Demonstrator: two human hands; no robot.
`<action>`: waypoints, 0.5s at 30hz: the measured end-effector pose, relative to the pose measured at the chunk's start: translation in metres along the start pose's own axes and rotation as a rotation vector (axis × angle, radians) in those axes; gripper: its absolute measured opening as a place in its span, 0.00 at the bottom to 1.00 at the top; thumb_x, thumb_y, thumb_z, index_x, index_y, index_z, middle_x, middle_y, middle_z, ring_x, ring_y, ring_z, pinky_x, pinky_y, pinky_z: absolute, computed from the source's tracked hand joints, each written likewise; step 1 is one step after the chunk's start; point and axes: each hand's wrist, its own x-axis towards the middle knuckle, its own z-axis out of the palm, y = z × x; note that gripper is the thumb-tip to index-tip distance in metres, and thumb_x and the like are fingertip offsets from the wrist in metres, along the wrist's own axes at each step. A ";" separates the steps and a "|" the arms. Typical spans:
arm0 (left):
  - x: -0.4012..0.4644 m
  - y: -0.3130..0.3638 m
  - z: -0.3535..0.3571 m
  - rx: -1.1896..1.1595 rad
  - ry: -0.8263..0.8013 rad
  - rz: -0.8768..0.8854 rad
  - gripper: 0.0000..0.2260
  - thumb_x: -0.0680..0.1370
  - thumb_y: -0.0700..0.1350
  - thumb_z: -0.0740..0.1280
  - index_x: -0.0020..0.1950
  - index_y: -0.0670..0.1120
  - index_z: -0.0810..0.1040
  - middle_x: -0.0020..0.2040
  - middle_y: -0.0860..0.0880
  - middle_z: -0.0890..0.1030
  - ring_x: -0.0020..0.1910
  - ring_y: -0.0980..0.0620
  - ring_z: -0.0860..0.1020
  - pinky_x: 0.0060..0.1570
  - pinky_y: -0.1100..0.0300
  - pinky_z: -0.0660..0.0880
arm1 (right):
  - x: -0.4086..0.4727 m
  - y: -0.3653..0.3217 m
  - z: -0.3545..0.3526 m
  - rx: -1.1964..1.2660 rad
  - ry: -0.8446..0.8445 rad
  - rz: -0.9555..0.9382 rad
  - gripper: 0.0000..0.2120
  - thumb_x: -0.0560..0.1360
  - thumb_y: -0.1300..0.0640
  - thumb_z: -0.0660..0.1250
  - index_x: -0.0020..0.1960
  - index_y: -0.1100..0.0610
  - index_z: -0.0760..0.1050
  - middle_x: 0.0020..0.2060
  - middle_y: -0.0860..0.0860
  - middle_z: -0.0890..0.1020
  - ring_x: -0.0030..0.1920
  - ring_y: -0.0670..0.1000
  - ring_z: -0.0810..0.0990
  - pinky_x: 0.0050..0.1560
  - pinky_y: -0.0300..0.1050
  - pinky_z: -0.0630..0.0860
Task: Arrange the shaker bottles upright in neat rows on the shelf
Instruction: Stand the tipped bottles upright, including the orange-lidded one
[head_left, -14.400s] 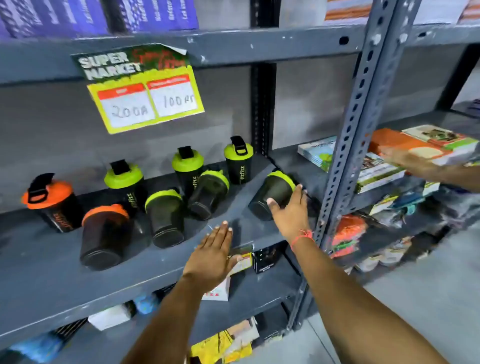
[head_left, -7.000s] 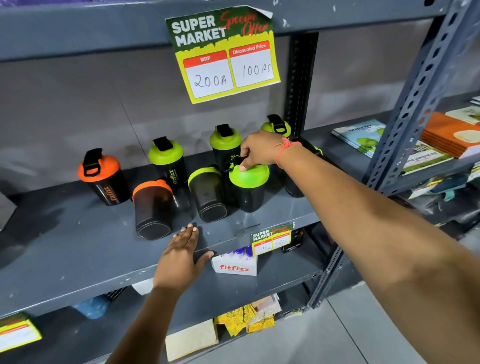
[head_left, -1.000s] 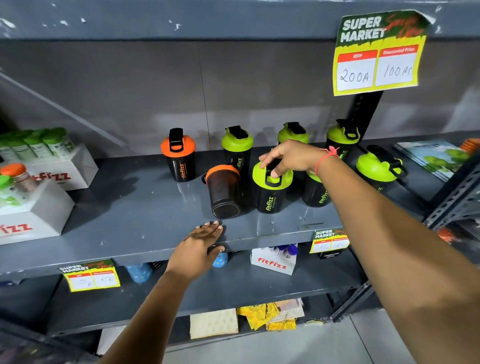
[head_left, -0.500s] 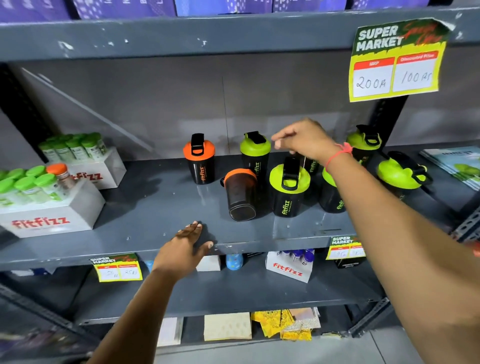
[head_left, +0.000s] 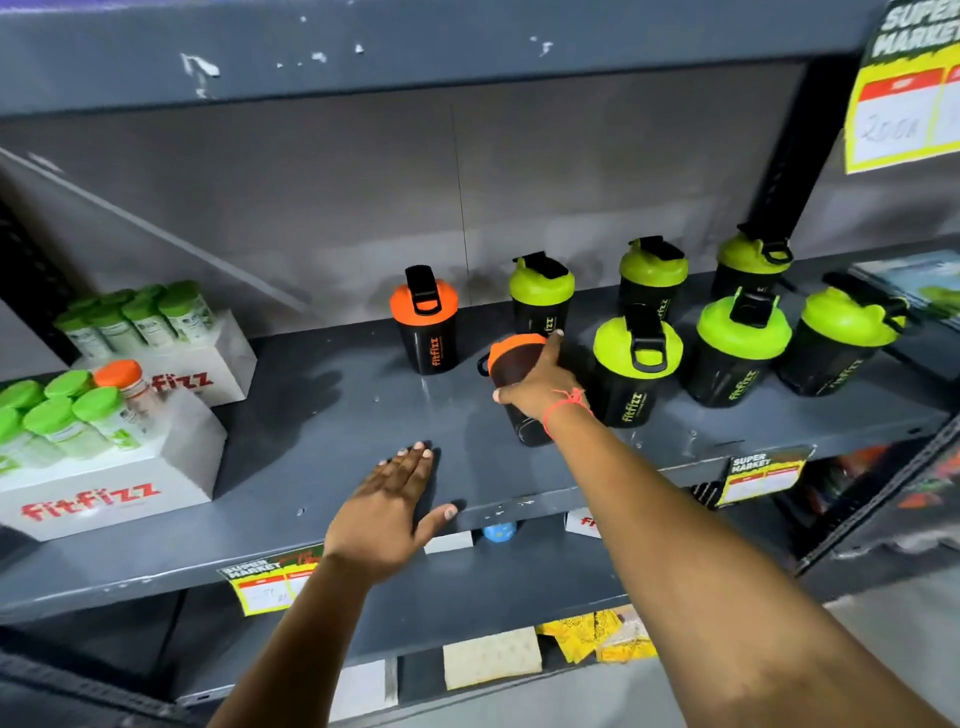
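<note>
Black shaker bottles stand on a grey shelf (head_left: 322, 415). An orange-lidded shaker (head_left: 426, 322) and three green-lidded ones, the nearest (head_left: 541, 293), form the back row. Three green-lidded shakers stand in front, the leftmost (head_left: 635, 364). One orange-lidded shaker (head_left: 511, 358) lies on its side, lid pointing to the back. My right hand (head_left: 537, 387) is closed around its body. My left hand (head_left: 387, 506) rests flat on the shelf's front edge, fingers spread, holding nothing.
Two white fitfizz boxes (head_left: 104, 491) of small green-capped bottles sit at the shelf's left. A yellow price sign (head_left: 906, 98) hangs from the upper shelf at right. Price tags (head_left: 270, 584) hang on the shelf lip. Boxes and packets fill the shelf below.
My right hand left the green-lidded shakers and came down to the left onto the lying orange-lidded shaker, closing on it. My left hand stayed on the shelf edge.
</note>
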 end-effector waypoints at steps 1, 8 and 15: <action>0.000 -0.001 0.001 0.002 0.011 0.013 0.46 0.67 0.73 0.33 0.72 0.44 0.57 0.74 0.45 0.61 0.72 0.47 0.59 0.70 0.56 0.47 | 0.002 0.002 0.004 0.015 0.012 0.024 0.53 0.68 0.49 0.72 0.75 0.49 0.34 0.68 0.61 0.71 0.66 0.63 0.71 0.67 0.55 0.70; 0.002 -0.006 0.004 0.027 0.022 0.047 0.41 0.73 0.69 0.38 0.69 0.41 0.65 0.69 0.42 0.69 0.67 0.44 0.68 0.67 0.47 0.56 | -0.007 0.002 0.016 0.078 0.151 0.031 0.50 0.66 0.49 0.70 0.76 0.46 0.39 0.67 0.62 0.69 0.66 0.64 0.69 0.65 0.54 0.68; 0.006 -0.013 -0.004 -0.147 -0.003 0.034 0.53 0.59 0.77 0.30 0.73 0.47 0.57 0.75 0.49 0.57 0.74 0.52 0.54 0.69 0.63 0.46 | -0.023 0.003 0.032 0.452 0.168 -0.145 0.55 0.61 0.53 0.77 0.76 0.50 0.44 0.70 0.59 0.68 0.68 0.61 0.68 0.68 0.57 0.68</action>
